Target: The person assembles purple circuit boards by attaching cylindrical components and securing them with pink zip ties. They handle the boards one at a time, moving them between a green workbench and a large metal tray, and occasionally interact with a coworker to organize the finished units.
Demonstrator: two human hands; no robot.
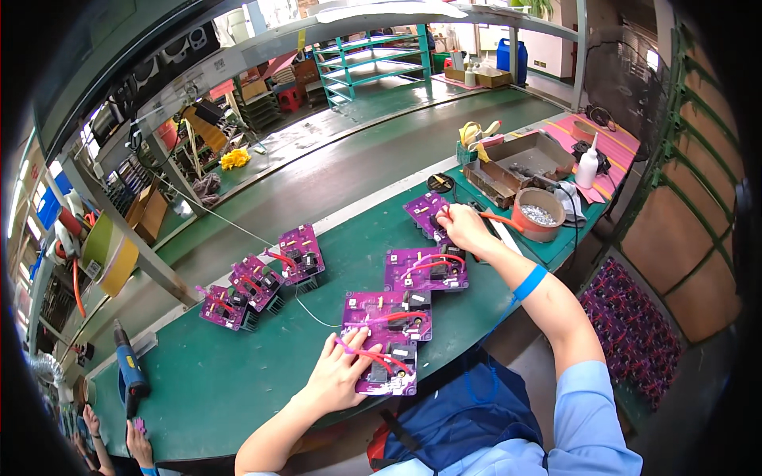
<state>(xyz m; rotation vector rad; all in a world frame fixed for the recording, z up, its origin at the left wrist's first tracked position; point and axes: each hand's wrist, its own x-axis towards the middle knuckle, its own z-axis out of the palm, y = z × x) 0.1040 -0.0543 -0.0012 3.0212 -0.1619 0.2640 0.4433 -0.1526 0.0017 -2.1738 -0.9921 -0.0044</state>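
Left grip (337,377): on near purple square circuit board (397,371), cannot tell if closed | right grip (467,228): at far purple circuit board (421,211), closing also unclear

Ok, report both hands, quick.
Left hand: touching the nearest purple circuit board; grip can't be told.
Right hand: curled at the farthest purple circuit board; hold can't be told.

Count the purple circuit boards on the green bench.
7. Left group: near board, middle board, far board. Right row, far to near: first at the right hand, second, third, fourth at the left hand. The purple piece by the co-worker's hand is unclear.
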